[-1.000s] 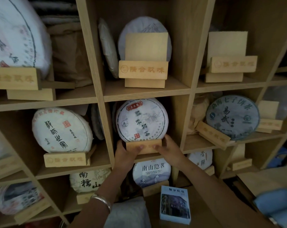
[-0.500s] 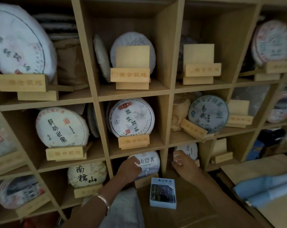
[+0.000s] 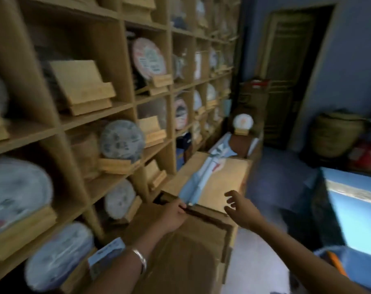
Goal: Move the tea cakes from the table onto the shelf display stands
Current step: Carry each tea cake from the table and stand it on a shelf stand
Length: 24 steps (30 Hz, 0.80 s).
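Now that both hands have let go of the display stand they were steadying a second ago, the fingers of the right hand are spread apart and hold nothing, reaching out over the worktop. Left hand, silver bangle at the wrist, rests low at the worktop's near edge; its fingers look loosely curled, gripping nothing that I can make out through the blur. The view has swung off the shelf and along the worktop, so that placement reads as finished and the next fetch is on. Likely target: a tea cake at the worktop's far end, a pale round disc with a reddish centre mark, upright on a small wooden stand. A light blue cloth runs down the worktop between hands and cake.
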### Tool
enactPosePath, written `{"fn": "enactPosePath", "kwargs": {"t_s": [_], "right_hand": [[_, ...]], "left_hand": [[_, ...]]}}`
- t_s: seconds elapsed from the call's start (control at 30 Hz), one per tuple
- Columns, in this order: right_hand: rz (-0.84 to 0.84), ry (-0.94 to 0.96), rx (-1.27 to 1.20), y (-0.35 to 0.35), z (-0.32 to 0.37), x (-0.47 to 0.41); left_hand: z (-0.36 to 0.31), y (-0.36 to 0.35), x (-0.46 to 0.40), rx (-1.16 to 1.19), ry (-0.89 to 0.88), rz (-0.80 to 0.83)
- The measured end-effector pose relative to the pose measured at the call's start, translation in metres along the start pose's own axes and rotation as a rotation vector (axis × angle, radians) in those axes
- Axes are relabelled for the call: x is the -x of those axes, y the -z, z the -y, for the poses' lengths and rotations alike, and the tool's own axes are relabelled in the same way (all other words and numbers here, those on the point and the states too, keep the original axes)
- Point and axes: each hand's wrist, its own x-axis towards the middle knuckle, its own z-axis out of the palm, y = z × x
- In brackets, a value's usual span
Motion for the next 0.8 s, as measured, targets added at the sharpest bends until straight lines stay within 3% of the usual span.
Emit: {"fn": "enactPosePath", "kwargs": {"t_s": [0.37, 0.53, 0.8], "right_hand": [[-0.431, -0.534, 0.062, 0.168, -0.197, 0.232], [-0.575, -0.734, 0.067, 0.215, -0.257, 0.375], [-0.717, -0.889, 0.155, 0.280, -0.326, 0.592]], "left_hand": [[-0.255, -0.215, 0.016, -0.026, -0.514, 0.364], [-0.361, -0.325, 0.095, -0.047, -0.699, 0.586], [-0.495, -0.484, 0.281, -0.076, -0.909, 0.814]]}}
